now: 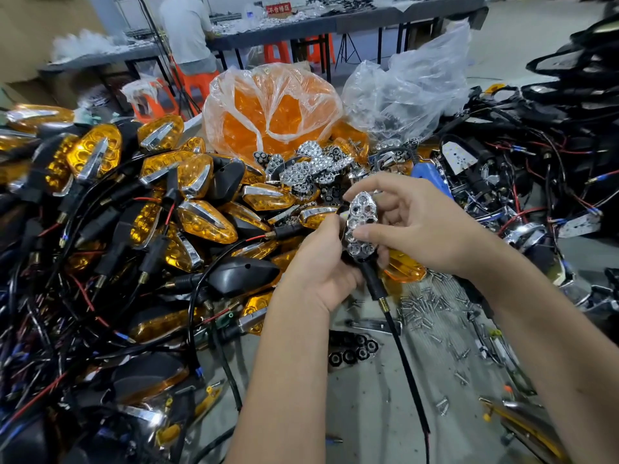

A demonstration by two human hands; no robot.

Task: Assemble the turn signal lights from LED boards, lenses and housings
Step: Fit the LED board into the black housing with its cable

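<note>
housing (363,259): mostly hidden by hands | red sign (278,9): text unreadable | cable (412,380): cut off at bottom edge

- Left hand (318,262): forearm rising from below, palm turned inward, fingers curled and gripping.
- Right hand (412,226): forearm entering from the lower right, fingers bent, thumb and fingertips pinching just beside the left hand.

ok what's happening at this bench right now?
A person is mid-assembly on one turn signal. The left hand grips the black housing by its stalk end, while the right hand presses the chrome reflector into it. No amber lens on this one yet. Finished lights are piled to the left; loose screws lie nearby.
</note>
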